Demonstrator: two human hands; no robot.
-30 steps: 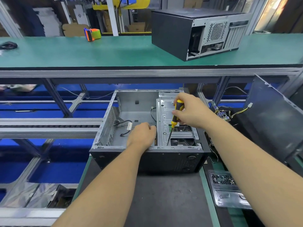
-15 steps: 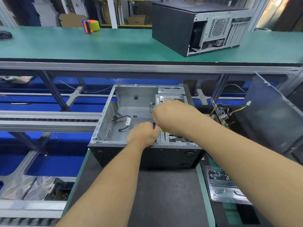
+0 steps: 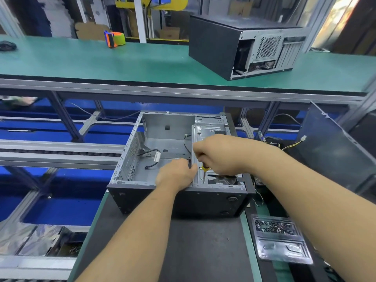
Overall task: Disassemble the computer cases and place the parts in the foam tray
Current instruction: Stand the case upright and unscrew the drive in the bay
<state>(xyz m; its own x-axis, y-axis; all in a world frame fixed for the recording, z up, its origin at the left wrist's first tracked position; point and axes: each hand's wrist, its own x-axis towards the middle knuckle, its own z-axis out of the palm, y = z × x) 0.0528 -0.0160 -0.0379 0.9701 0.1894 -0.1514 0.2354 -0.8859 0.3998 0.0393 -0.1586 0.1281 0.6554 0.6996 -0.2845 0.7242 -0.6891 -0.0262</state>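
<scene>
- The open computer case lies on its side on the counter, opening upward.
- Your right hand grips the screwdriver, shaft pointing down into the case.
- Your left hand rests curled at the case's near rim; what it grips cannot be told.

A second ago the right hand held the screwdriver upright over the drive cage, its yellow-black handle showing above the fist. Now that hand has dropped lower and swung towards the left hand at the case's near edge, covering most of the handle; only a yellow bit and the shaft show below it.
</scene>
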